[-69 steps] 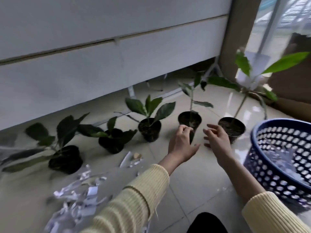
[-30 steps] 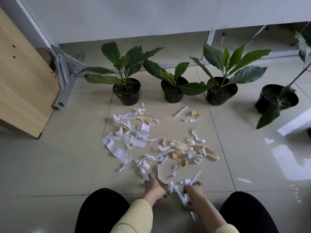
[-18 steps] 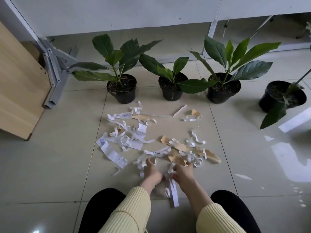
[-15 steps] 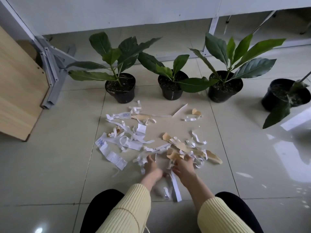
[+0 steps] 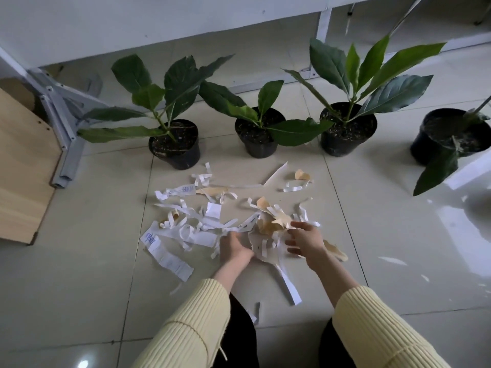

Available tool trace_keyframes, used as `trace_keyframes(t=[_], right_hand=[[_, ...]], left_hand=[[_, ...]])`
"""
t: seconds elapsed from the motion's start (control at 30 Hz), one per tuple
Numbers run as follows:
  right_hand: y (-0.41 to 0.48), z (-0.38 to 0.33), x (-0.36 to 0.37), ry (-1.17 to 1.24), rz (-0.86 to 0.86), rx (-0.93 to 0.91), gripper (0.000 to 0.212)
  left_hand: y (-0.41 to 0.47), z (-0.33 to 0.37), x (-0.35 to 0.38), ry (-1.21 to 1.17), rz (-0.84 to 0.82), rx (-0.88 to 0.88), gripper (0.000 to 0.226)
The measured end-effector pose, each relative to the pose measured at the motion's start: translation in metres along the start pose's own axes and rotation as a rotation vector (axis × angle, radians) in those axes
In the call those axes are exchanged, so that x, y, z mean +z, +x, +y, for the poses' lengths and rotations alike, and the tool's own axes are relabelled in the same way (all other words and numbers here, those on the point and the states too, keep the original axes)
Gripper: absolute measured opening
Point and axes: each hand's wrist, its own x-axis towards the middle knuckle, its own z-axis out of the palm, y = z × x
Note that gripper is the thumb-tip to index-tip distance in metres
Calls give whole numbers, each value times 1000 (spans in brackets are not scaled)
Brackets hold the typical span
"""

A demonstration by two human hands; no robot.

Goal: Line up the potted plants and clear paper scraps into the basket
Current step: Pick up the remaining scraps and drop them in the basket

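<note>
Head view of a person crouched on a glossy cream tiled floor [image 5: 398, 248], gathering scraps. Four black plastic pots of broad-leaved green plants stand in a rough row along the white wall: the left pot [image 5: 174, 144], the second pot [image 5: 259, 136], the third pot [image 5: 348, 130] and a fourth pot [image 5: 446, 135] set further apart at the right edge. The litter of white paper strips and tan torn pieces [image 5: 202, 221] lies on the tiles just in front of the first three pots. Compared with half a second ago, both hands have advanced from the near fringe into the middle of the litter and raked strips together between them. The left hand [image 5: 233, 248] is cupped, palm turned inward, against the gathered bunch; the right hand [image 5: 303, 241] hovers with fingers spread wide over it, touching tan pieces; neither is closed on anything yet. The plant row appears largely done, so the scrap stage has begun. The basket is out of view; most scraps remain scattered, so several handfuls are probably needed. A pale wooden board [image 5: 24, 181] leans at left.
</note>
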Motion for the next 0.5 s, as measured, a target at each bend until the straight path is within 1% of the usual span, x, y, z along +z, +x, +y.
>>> trace_keyframes(t=[0.07,0.1,0.17,0.2,0.27,0.3,0.33,0.4,0.5], right_hand=[[4,-2,-12,-56,125,-53,34],[5,-3,-18,-99,230,-77,35],[6,-4,-31,-236,436,-61,43],[7,-4,-38,-312,486,-2,54],[6,-4,-47,-427,446,146,76],[6,-4,-49,-460,399,198,80],[8,-4,-50,-483,355,218,80],[10,-5,-47,-481,287,197,74],[16,-6,-31,-420,220,134,58]], left_hand=[[4,6,-7,151,153,-57,74],[4,9,-10,222,192,-100,82],[5,15,-14,306,163,-204,98],[7,17,-14,329,119,-251,107],[12,18,-12,347,33,-294,123],[15,19,-10,356,-2,-287,129],[18,18,-7,368,-32,-271,134],[23,19,-1,370,-86,-226,141],[28,22,7,354,-133,-130,140]])
